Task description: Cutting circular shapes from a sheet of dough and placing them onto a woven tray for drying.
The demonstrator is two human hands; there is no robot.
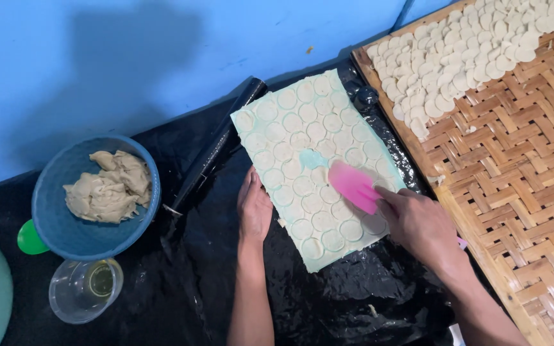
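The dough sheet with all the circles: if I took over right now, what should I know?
Left hand: flat on the dough sheet's left edge, holding nothing.
Right hand: gripping a pink scraper, blade on the sheet.
The sheet lies on black plastic, cut all over into rounds. One gap near the middle is lifted; many rounds sit on the woven bamboo tray.
Left: nearly all rounds remain in the sheet. Scrap dough fills the blue bowl.

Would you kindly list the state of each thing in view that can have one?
Dough sheet: rolled flat, scored with circles, one gap already lifted out.
Pink scraper: gripped in the right hand, blade on the sheet.
Left hand: flat, pressing the sheet's edge.
Blue bowl: holds lumped dough.
Glass cup: partly filled with yellowish liquid.
Woven tray: partly covered with cut discs.
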